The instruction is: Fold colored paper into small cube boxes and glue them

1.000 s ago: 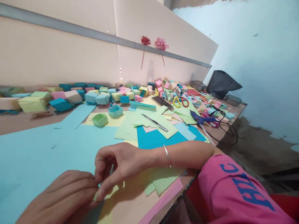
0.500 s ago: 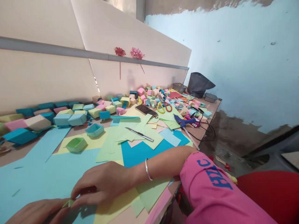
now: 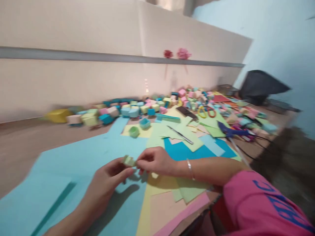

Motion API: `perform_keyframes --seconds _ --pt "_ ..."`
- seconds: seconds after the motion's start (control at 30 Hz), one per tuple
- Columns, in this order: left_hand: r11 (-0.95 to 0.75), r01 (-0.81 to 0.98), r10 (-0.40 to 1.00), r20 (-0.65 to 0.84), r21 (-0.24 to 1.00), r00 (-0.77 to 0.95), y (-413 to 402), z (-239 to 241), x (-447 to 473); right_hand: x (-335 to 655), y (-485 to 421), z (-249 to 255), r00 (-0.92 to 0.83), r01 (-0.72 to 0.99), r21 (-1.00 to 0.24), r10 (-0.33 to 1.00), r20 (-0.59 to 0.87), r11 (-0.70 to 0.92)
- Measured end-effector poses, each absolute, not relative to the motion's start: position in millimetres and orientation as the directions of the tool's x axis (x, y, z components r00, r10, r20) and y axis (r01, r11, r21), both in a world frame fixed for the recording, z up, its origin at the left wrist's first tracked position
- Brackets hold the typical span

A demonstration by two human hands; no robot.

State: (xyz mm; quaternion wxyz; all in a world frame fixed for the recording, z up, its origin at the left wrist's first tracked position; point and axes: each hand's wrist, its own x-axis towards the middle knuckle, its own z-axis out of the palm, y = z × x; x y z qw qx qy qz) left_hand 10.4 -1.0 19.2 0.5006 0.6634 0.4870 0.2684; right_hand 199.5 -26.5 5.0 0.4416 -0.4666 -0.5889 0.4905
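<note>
Both my hands hold a small folded piece of light green paper (image 3: 128,160) just above the table. My left hand (image 3: 108,178) pinches it from the left with thumb and fingers. My right hand (image 3: 155,161), a metal bangle on its wrist, pinches it from the right. Under the hands lies a large light blue paper sheet (image 3: 73,164). The picture is blurred by motion.
Coloured paper sheets (image 3: 177,134) cover the table's middle, with a craft knife (image 3: 182,134) on them. Two small paper cups, one green (image 3: 134,131) and one blue (image 3: 144,123), stand behind. Many folded paper boxes (image 3: 118,111) line the wall. Scissors (image 3: 206,112), a phone (image 3: 186,111) and a blue glue gun (image 3: 230,132) lie to the right.
My hands have lifted the folded green paper off the table and up into view. The camera has swung left and both hands now show fully.
</note>
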Motion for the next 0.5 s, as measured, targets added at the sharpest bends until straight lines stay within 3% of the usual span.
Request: perform_keyframes --seconds 0.13,0.27,0.4,0.5 --pt "0.019 0.229 0.896 -0.118 0.973 0.427 -10.2 23.3 16.7 192.3 -34.7 3.1 -0.144 0.025 -0.999 0.989 0.031 0.035" --pt "0.004 0.109 0.900 -0.052 0.994 0.434 -14.0 19.7 10.4 190.1 -38.6 1.4 -0.197 0.187 -0.961 0.966 0.168 0.205" --pt "-0.016 0.025 0.877 0.002 1.000 0.480 -13.9 23.4 9.1 195.8 -34.8 17.6 -0.328 0.359 -0.812 0.876 0.353 0.461" --pt "0.018 0.068 0.886 -0.048 0.997 0.462 -12.6 28.0 10.9 220.4 -33.3 59.3 -0.389 0.451 -0.636 0.779 0.492 0.626"
